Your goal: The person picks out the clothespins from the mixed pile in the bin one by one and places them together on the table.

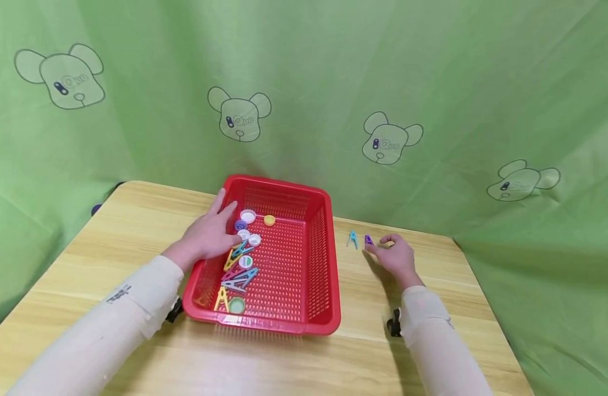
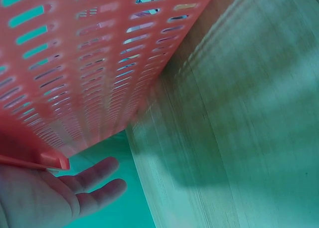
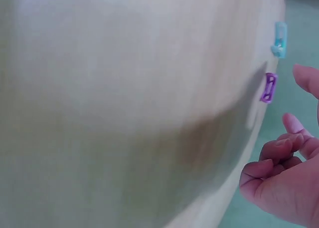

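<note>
My left hand (image 1: pixel 210 234) rests over the left rim of a red plastic basket (image 1: pixel 322 264), fingers spread. Two of its fingers (image 2: pixel 102 175) stretch past the rim in the left wrist view. Inside the basket, mostly along its left side, lie several clothespins, among them a yellow one (image 1: pixel 222 300) and a grey one (image 1: pixel 233 284), with bottle caps such as a green one (image 1: pixel 237 305). Right of the basket, my right hand (image 1: pixel 397 258) hovers beside a purple clothespin (image 1: pixel 369 240), thumb and forefinger apart in the right wrist view. A light blue clothespin (image 1: pixel 352 238) stands to its left.
The wooden table (image 1: pixel 363 308) runs back to a green curtain (image 1: pixel 314 66) printed with bear heads. More caps lie in the basket, among them a yellow one (image 1: pixel 269 220), a purple one (image 1: pixel 240 225) and a white one (image 1: pixel 248 215).
</note>
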Available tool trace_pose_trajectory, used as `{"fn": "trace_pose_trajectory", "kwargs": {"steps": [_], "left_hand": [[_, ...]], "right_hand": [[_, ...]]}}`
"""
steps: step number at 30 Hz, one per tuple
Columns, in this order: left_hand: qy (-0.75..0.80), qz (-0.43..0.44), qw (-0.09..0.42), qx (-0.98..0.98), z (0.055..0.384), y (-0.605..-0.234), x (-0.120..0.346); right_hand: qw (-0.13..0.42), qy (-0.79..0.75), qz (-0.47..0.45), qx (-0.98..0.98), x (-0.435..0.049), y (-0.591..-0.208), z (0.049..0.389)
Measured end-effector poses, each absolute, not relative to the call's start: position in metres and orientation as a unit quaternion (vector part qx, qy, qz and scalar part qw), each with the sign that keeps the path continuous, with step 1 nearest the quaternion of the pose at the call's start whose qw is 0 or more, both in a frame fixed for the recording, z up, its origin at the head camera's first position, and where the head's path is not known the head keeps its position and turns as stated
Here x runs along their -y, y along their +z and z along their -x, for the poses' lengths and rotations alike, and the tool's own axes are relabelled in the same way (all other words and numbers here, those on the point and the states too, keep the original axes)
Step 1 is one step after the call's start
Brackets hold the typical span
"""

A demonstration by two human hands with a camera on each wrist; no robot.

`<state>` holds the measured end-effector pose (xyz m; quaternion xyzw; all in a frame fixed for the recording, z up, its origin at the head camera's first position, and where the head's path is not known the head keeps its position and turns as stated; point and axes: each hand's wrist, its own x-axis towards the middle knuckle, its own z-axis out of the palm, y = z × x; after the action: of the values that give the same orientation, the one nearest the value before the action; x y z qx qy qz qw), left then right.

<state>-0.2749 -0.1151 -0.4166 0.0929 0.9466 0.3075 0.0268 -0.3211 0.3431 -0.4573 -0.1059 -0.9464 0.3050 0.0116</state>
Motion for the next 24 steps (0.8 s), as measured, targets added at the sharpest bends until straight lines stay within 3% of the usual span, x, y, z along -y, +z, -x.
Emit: {"fn": "trace_pose_trajectory", "kwargs": {"steps": [24], "left_hand": [[0.295,-0.094,0.027,-0.95,0.273,-0.415,0.115]], "right_hand": [[0.06,0.335,0.046,0.939,-0.291,-0.396,0.331]]}}
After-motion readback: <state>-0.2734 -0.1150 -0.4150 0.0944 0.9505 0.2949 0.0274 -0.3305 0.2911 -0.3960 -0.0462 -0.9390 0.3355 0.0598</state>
